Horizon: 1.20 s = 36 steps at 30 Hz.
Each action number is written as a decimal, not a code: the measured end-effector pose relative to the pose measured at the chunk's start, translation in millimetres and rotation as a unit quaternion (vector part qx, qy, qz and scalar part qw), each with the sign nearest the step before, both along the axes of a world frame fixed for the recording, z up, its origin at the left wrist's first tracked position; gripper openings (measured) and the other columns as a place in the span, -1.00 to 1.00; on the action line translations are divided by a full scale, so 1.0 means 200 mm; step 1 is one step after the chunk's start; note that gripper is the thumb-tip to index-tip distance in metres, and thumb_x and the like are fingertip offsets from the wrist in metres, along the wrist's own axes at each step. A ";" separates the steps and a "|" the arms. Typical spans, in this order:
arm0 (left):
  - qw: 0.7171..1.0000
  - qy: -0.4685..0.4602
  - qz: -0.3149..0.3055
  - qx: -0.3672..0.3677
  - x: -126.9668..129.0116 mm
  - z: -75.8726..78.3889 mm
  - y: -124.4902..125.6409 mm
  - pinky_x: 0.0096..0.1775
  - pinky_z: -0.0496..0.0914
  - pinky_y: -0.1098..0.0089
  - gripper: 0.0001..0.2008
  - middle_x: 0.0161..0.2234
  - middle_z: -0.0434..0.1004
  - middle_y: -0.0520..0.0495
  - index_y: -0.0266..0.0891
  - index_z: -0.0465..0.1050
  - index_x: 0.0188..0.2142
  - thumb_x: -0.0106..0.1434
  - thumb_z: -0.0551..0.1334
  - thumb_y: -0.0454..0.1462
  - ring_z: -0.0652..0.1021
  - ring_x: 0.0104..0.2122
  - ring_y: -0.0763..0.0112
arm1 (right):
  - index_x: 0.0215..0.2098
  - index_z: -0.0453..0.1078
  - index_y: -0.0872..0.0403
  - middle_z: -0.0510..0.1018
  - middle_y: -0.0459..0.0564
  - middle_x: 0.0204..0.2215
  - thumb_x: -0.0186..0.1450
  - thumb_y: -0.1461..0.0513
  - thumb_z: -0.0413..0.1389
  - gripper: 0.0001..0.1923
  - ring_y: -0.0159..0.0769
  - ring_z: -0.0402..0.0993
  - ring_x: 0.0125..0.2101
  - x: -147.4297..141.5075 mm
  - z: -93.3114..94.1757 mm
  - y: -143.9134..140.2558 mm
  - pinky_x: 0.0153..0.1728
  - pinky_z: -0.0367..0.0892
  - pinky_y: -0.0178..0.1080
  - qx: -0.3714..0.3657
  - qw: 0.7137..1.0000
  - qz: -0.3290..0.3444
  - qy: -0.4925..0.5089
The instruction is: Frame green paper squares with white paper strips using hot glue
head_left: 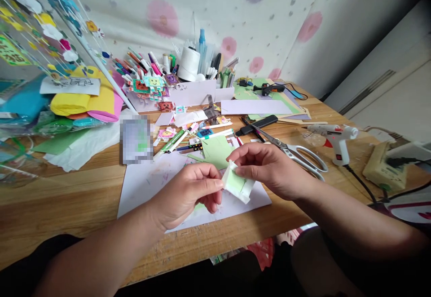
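Between my hands is a small folded paper piece [236, 183], pale green in the middle with white folded edges. My left hand [191, 191] pinches its left corner between thumb and fingers. My right hand [269, 169] grips its upper right part, thumb in front and fingers behind, covering some of it. The piece is held tilted above a white sheet of paper [144, 193] that bears faint coloured marks. Just behind my hands lies a light green sheet [215, 151]. Large scissors [296, 151] with pale handles rest beyond my right wrist.
A white glue gun [338, 139] and a power strip [380, 166] with cords are at the right. Markers [177, 139] and paper scraps lie behind the sheet. A pen holder [191, 91] stands at the back; coloured paper rolls [84, 101] lie left.
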<state>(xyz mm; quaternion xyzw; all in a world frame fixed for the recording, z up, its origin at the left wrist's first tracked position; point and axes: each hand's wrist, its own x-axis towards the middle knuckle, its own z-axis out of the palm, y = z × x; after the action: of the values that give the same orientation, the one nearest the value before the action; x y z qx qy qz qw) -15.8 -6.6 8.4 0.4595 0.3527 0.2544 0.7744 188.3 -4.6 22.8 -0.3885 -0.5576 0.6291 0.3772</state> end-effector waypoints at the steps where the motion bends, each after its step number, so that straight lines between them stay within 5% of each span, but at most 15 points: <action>1: 1.000 -0.015 -0.004 -0.005 0.00 0.00 0.00 -0.49 0.35 0.48 -0.82 -0.57 0.48 -0.01 -0.29 0.36 -0.50 0.16 0.25 -0.23 0.48 -0.59 0.50 | -0.30 0.45 0.12 0.41 -0.17 -0.53 0.13 0.32 0.22 -0.86 -0.46 0.28 -0.51 0.00 0.00 0.00 -0.48 0.20 -0.35 0.001 1.000 -0.002 0.004; 13: 0.988 -0.107 0.090 -0.064 0.04 -0.04 0.01 -0.37 0.39 0.45 -0.83 -0.46 0.43 0.03 -0.27 0.41 -0.37 0.13 0.33 -0.22 0.45 -0.44 0.50 | -0.21 0.52 0.13 0.58 -0.03 -0.38 0.19 0.27 0.18 -0.81 -0.36 0.44 -0.42 -0.06 0.01 -0.03 -0.38 0.35 -0.27 0.115 0.987 -0.002 -0.115; 23: 0.984 -0.123 0.098 -0.087 0.04 -0.04 0.02 -0.40 0.38 0.45 -0.79 -0.49 0.45 0.04 -0.27 0.42 -0.40 0.06 0.39 -0.22 0.46 -0.47 0.49 | -0.11 0.53 0.10 0.60 0.05 -0.38 0.23 0.35 0.18 -0.75 -0.33 0.50 -0.41 -0.06 0.02 -0.05 -0.40 0.39 -0.28 0.383 0.892 -0.028 -0.239; 36: 0.983 -0.117 0.124 -0.075 0.04 -0.05 0.01 -0.39 0.36 0.47 -0.79 -0.50 0.43 0.05 -0.28 0.46 -0.39 0.05 0.40 -0.22 0.43 -0.47 0.51 | -0.02 0.46 -0.05 0.47 0.03 -0.24 0.33 0.32 0.05 -0.70 -0.30 0.44 -0.29 -0.07 -0.02 -0.10 -0.29 0.39 -0.27 0.442 0.846 -0.045 -0.295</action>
<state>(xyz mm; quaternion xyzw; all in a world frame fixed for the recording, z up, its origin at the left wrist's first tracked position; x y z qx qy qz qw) -7.1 -4.5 -0.6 0.3201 0.3316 0.3734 0.8050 174.1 -24.4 19.5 -0.3727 -0.8435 0.1547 0.3545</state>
